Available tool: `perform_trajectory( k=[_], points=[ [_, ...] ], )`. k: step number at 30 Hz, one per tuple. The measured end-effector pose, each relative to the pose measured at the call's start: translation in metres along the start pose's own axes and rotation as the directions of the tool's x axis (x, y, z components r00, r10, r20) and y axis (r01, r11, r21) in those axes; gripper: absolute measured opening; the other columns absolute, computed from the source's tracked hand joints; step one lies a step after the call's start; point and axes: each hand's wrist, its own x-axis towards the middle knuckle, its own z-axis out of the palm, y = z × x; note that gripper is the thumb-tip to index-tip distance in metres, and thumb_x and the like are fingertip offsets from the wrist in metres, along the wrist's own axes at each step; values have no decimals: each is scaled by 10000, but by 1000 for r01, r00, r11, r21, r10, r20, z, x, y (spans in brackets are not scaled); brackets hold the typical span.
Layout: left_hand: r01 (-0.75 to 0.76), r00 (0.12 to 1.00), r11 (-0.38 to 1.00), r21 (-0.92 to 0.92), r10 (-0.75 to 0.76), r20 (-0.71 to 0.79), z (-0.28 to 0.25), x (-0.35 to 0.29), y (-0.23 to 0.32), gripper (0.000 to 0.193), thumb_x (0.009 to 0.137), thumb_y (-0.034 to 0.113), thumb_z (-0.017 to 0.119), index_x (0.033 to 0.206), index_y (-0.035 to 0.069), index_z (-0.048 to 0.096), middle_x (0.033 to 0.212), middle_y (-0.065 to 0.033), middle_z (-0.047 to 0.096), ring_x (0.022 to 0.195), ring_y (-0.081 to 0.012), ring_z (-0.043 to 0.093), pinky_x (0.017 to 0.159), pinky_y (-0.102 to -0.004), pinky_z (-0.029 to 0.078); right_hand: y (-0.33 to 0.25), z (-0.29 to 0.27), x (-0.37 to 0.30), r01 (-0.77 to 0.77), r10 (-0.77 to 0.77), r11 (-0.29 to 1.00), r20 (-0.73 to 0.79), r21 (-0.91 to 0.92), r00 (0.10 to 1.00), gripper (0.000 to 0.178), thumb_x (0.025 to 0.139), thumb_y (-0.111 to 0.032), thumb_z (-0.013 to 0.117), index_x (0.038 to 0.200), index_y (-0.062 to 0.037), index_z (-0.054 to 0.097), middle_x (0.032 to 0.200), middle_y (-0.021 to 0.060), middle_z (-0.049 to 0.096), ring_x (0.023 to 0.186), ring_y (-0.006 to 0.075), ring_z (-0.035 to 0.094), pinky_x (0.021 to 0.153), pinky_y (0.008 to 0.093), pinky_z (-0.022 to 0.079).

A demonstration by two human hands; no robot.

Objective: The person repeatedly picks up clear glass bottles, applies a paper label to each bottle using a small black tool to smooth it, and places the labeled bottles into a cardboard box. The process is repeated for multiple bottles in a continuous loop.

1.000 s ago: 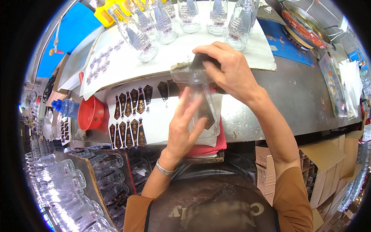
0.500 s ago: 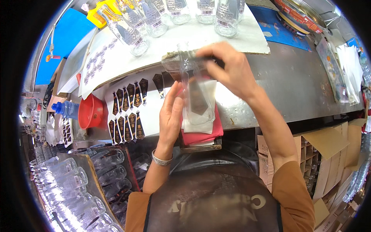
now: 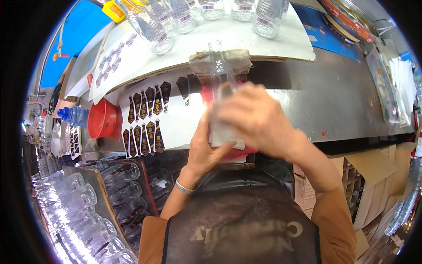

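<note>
A clear glass bottle (image 3: 218, 66) lies in front of me with its neck pointing away. Its neck rests on a cloth-wrapped support (image 3: 240, 62), and white paper and red cloth show under its body. Along the bottle's left side and near its base, my left hand (image 3: 203, 147) holds it with the thumb reaching across. My right hand (image 3: 259, 121) is over the bottle's body, its fingers smeared by motion; whether anything is in them I cannot tell. The right hand hides most of the bottle's front. Black tie-shaped labels (image 3: 150, 100) lie in rows on a white sheet to the left.
Several glass bottles (image 3: 267, 20) stand on a white board (image 3: 211, 37) at the back. A red plastic container (image 3: 102, 119) is at the left of the metal table (image 3: 307, 101). Crated bottles (image 3: 74, 198) are low left, cardboard boxes (image 3: 373, 176) low right.
My right hand has come from the bottle's neck down toward me onto its body. My left thumb now reaches over near the base. The dark label seen on the bottle is now mostly covered.
</note>
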Motion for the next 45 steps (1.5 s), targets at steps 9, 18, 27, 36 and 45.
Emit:
perform_trajectory(
  k=[9, 18, 27, 36, 45],
  points=[
    [-25, 997, 1000, -9, 25, 67, -11, 4, -8, 1034, 810, 180, 814, 1585, -42, 166, 1583, -242, 347, 1472, -327, 358, 1215, -423, 280, 73, 6, 43, -248, 236, 969, -316, 0, 919, 273, 893, -141, 653, 1134, -14, 676, 1007, 185, 707, 894, 338, 682, 800, 422, 538],
    [467, 869, 816, -340, -495, 4, -12, 102, -7, 531, 1050, 491, 495, 1130, -25, 588, 1018, -131, 703, 900, -153, 663, 864, -325, 546, 77, 11, -6, -557, 769, 218, 210, 801, 603, 310, 1046, -281, 545, 1061, -19, 709, 908, 16, 680, 820, 50, 615, 737, 214, 501],
    [305, 925, 752, -584, -381, -8, 12, 105, -21, 539, 1074, 507, 403, 1127, 13, 610, 960, -94, 697, 822, -120, 657, 710, -261, 545, 69, 28, 15, -748, 702, 475, 313, 463, 639, 584, 952, -541, 584, 932, 14, 767, 827, 163, 748, 777, 241, 719, 743, 337, 527],
    [295, 925, 809, -508, -375, -60, 13, 105, -12, 594, 1079, 510, 376, 1147, -28, 619, 983, -87, 664, 873, -139, 621, 777, -283, 515, 69, 26, 31, -791, 720, 558, 327, 250, 611, 671, 916, -664, 523, 784, -54, 769, 740, 149, 721, 735, 315, 703, 731, 393, 534],
    [342, 924, 838, -426, -383, -11, 5, 116, -15, 613, 1045, 544, 436, 926, -8, 675, 729, -68, 654, 597, -124, 594, 515, -246, 471, 67, 24, 20, -745, 659, 526, 357, 410, 662, 572, 908, -569, 638, 909, -9, 756, 796, 99, 738, 759, 222, 697, 718, 328, 524]
  ],
)
